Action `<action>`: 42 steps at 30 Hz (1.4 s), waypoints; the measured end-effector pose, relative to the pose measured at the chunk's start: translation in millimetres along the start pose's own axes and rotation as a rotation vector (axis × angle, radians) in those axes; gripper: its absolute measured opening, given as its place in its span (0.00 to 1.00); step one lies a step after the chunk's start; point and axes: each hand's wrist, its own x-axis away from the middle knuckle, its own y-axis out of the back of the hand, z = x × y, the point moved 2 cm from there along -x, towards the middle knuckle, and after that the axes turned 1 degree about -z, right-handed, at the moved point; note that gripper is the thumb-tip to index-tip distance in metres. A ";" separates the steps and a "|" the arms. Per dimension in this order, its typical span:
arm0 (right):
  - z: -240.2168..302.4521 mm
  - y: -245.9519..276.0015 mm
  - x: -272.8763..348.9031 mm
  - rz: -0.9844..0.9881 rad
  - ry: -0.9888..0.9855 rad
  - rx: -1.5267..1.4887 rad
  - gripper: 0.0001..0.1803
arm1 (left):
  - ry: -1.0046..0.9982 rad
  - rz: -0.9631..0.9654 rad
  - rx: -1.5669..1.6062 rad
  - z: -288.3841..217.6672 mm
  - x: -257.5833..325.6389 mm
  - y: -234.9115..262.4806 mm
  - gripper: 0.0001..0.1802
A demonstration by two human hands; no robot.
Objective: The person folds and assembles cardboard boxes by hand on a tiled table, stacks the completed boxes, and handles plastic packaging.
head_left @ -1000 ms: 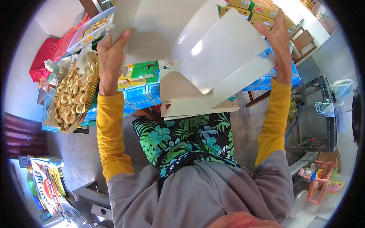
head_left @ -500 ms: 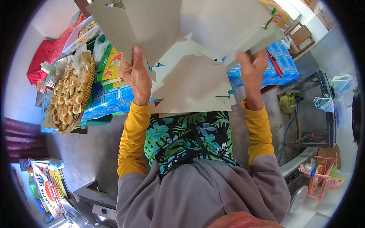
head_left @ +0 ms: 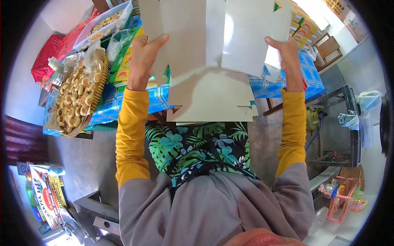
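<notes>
Held up in front of me is an unfolded cardboard box blank point(head_left: 184, 37), pale and creased, its far end cut off by the top of the picture. My left hand point(head_left: 145, 57) grips its left edge, thumb on the near face and fingers largely behind. At its right edge my right hand point(head_left: 287, 55) has the same grip, the thumb over a flap. Below the raised blank, more flat box blanks point(head_left: 209, 100) with notched edges lie at the near table edge, above my patterned skirt point(head_left: 197, 143). How many lie there I cannot tell.
To the left, a woven tray point(head_left: 76, 100) holds small round pastries beside a clear plastic tub point(head_left: 104, 24) of more. Green-and-yellow printed boxes point(head_left: 125, 61) lie on the blue checked tablecloth point(head_left: 310, 78). Stacked boxes point(head_left: 305, 30) and a wooden chair point(head_left: 328, 49) stand back right.
Both hands have moved farther away and apart, the left going left and the right going right. The held blank has opened out flatter between them.
</notes>
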 end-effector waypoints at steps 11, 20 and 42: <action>-48.4 -78.1 -41.8 0.619 0.610 0.711 0.28 | 0.562 -0.066 0.270 115.7 42.5 8.5 0.17; -50.2 -202.9 -83.3 1.227 0.240 0.824 0.50 | 0.527 -0.094 0.105 112.9 47.1 5.5 0.16; -63.5 -163.4 34.8 0.598 0.991 0.871 0.19 | 0.648 -0.160 0.167 108.5 50.2 2.3 0.14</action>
